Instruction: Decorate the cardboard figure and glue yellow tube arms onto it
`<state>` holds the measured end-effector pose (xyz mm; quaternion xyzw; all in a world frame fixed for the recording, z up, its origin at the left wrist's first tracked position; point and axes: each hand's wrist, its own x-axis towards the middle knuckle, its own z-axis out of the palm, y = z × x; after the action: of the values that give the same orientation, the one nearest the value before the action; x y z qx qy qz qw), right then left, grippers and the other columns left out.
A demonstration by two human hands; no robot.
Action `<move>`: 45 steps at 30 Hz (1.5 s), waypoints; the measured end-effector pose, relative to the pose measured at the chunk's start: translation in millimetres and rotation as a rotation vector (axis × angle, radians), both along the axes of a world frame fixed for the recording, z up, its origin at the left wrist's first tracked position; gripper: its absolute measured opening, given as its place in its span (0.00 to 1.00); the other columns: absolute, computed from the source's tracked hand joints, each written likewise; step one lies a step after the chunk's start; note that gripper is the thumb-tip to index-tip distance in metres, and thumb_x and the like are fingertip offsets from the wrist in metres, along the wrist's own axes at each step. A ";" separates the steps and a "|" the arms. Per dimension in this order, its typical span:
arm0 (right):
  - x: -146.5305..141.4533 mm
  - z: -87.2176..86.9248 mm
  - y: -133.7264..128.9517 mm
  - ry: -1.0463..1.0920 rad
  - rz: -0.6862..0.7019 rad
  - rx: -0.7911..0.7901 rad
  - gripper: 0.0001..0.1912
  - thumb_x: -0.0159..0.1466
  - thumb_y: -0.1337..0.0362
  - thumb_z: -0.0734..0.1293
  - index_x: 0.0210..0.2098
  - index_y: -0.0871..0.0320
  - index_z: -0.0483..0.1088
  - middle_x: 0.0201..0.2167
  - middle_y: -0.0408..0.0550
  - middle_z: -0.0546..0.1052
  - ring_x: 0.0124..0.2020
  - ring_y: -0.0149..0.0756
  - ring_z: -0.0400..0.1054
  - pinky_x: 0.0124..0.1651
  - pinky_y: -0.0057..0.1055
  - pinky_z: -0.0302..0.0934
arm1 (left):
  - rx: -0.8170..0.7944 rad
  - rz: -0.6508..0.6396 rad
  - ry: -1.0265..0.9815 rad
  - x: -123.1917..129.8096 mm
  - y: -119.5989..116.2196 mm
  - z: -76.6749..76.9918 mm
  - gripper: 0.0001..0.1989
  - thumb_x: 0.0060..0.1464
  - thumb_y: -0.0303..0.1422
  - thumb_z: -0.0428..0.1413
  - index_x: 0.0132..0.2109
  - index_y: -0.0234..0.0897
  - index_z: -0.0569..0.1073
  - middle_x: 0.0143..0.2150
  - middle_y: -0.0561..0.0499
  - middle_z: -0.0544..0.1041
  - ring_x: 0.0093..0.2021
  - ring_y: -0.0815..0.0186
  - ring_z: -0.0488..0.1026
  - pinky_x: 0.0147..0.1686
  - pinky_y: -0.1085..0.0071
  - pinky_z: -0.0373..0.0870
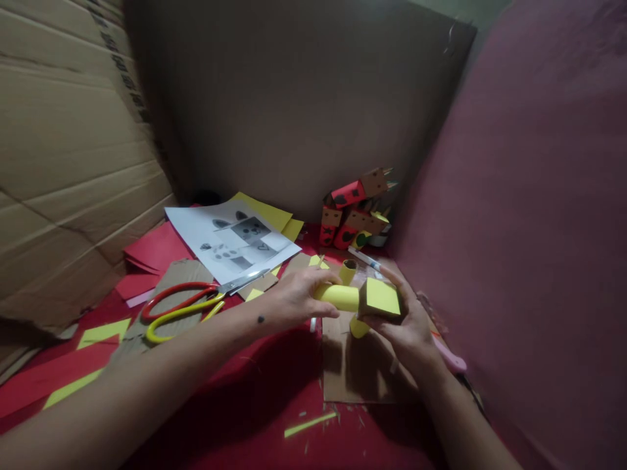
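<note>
My left hand point(301, 295) is closed around one end of a yellow paper tube point(340, 297) lying sideways. At the tube's other end sits a small cardboard box point(383, 297) with a yellow top, gripped from the right side by my right hand point(411, 329). Whether tube and box are joined, I cannot tell. Just behind them another yellow tube point(348, 268) stands with its round opening up. Below the box a further yellow piece point(359, 327) shows in part. Under my hands lies a flat cardboard sheet point(362, 382).
Left of my hands, scissors point(183, 307) with red and yellow handles rest on cardboard. Behind are a printed animal sheet point(230, 241) and yellow paper point(264, 212). Red cardboard figures point(347, 219) stack at the back. A pink-handled tool point(450, 356) lies right, beside a pinkish wall point(529, 248).
</note>
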<state>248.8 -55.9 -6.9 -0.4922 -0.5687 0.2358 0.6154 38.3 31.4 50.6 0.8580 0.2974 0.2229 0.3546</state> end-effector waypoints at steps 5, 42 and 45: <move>-0.9 -1.2 -0.2 -0.026 -0.002 -0.002 0.36 0.50 0.66 0.78 0.56 0.43 0.68 0.42 0.43 0.76 0.35 0.37 0.71 0.35 0.32 0.70 | 0.022 -0.005 -0.051 9.1 -0.1 -6.7 0.19 0.46 0.28 0.66 0.47 0.40 0.76 0.43 0.50 0.75 0.45 0.58 0.71 0.46 0.63 0.66; 5.5 0.2 -8.8 -0.101 -0.292 -0.001 0.26 0.50 0.61 0.78 0.48 0.52 0.73 0.40 0.47 0.77 0.37 0.40 0.72 0.37 0.34 0.69 | -0.383 0.083 -0.489 39.9 25.2 -45.1 0.19 0.47 0.32 0.61 0.47 0.36 0.69 0.44 0.46 0.78 0.43 0.58 0.76 0.43 0.64 0.73; 3.6 -1.2 -6.5 -0.101 -0.302 0.027 0.26 0.49 0.62 0.78 0.48 0.52 0.73 0.42 0.47 0.76 0.41 0.42 0.72 0.42 0.36 0.69 | -0.352 0.152 -0.476 49.2 32.6 -58.6 0.19 0.43 0.30 0.63 0.44 0.37 0.69 0.42 0.49 0.77 0.43 0.60 0.75 0.43 0.65 0.71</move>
<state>252.5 -62.4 -8.1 -0.5751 -0.5216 0.1076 0.6210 87.5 63.9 -8.0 0.6822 0.3034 0.3887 0.5399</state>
